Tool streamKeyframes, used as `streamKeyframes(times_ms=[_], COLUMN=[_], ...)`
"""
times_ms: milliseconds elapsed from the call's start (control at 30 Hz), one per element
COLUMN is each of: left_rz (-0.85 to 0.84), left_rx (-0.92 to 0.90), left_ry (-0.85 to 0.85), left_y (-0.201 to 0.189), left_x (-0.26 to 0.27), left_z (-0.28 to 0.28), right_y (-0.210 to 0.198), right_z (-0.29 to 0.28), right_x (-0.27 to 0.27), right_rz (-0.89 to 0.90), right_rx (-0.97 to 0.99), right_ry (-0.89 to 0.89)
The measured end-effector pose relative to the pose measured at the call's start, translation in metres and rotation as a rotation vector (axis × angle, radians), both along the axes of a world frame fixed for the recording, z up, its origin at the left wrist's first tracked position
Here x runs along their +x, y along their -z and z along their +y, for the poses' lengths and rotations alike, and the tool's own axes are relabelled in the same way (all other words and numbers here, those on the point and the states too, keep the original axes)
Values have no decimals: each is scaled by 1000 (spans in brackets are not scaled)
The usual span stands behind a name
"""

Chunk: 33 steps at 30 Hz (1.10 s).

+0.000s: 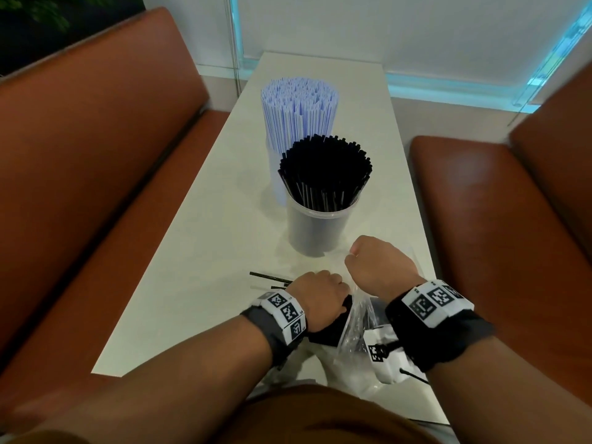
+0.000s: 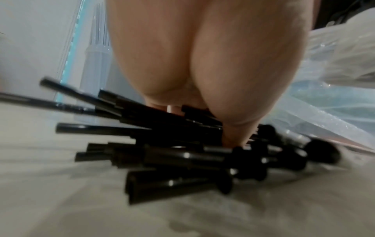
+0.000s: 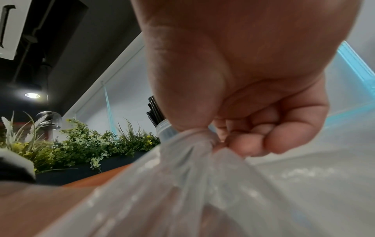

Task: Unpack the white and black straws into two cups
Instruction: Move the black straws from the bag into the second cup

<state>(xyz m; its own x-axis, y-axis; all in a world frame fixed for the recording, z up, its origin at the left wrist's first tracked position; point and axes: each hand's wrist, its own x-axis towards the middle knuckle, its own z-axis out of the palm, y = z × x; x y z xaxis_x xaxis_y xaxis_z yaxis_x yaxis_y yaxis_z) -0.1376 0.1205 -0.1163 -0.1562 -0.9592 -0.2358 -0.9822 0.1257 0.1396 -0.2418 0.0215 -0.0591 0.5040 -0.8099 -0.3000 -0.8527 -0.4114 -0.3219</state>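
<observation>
- Black straws (image 1: 325, 168) stand fanned out in my nearer clear cup (image 1: 315, 230), near the middle of the pale bench (image 1: 198, 251).
- White straws (image 1: 299, 110) fill the second cup (image 1: 273, 161) right behind it; the two cups look very close, though I cannot tell if they touch.
- My left hand (image 1: 320, 299) is down at the bench surface with its fingers curled over a loose bundle of black straws (image 2: 178, 154); the left wrist view shows the fingers (image 2: 235, 131) pressed into the pile, gripping it.
- A few stray black straws (image 1: 270, 277) poke out to the left of that hand, lying flat on the bench.
- My right hand (image 1: 381, 267) is closed in a fist, raised a little nearer the black-straw cup, pinching a gathered fold of the clear plastic bag (image 3: 192, 168) between thumb and curled fingers.
- The bag (image 1: 358, 328) drapes from that hand down between my two wrists to the near edge of the bench.
- Both wrists carry bands with black-and-white markers (image 1: 285, 312).
- Brown upholstered seats (image 1: 105, 161) run along both sides of the bench.
- Green and yellow plants (image 3: 85, 144) show in the right wrist view behind the seat.
</observation>
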Motion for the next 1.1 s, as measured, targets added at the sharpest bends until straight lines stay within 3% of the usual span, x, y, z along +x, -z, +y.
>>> streamKeyframes(times_ms=[233, 367, 500, 667, 700, 767, 833, 867, 967, 1100], left_rz=[-87, -7, 9, 93, 125, 185, 230, 254, 281, 166], left_rx=[-57, -90, -50, -57, -73, -121, -175, -200, -259, -269], left_ry=[-38, -103, -228, -410, -431, -459, -456, -436, -353, -272], left_y=[-11, -17, -14, -10, -10, -11, -13, -15, -24, -36], left_x=[13, 49, 95, 127, 128, 126, 117, 110, 87, 64], left_z=[8, 28, 58, 79, 80, 82, 79, 76, 66, 48], right_y=[10, 17, 23, 21, 17, 7, -4, -8, -14, -18], right_z=[-5, -11, -13, -10, -8, -3, 7, 11, 18, 16], right_x=[-6, -14, -19, -16, -13, -9, -4, 0, 8, 13], right_rz=[-63, -130, -224, -215, -277, -579, -927, -1019, -1072, -1077], right_rx=[-3, 9, -19, -3, -40, -97, -7, 71, 246, 287], right_ry=[33, 43, 27, 14, 27, 84, 132, 139, 194, 212])
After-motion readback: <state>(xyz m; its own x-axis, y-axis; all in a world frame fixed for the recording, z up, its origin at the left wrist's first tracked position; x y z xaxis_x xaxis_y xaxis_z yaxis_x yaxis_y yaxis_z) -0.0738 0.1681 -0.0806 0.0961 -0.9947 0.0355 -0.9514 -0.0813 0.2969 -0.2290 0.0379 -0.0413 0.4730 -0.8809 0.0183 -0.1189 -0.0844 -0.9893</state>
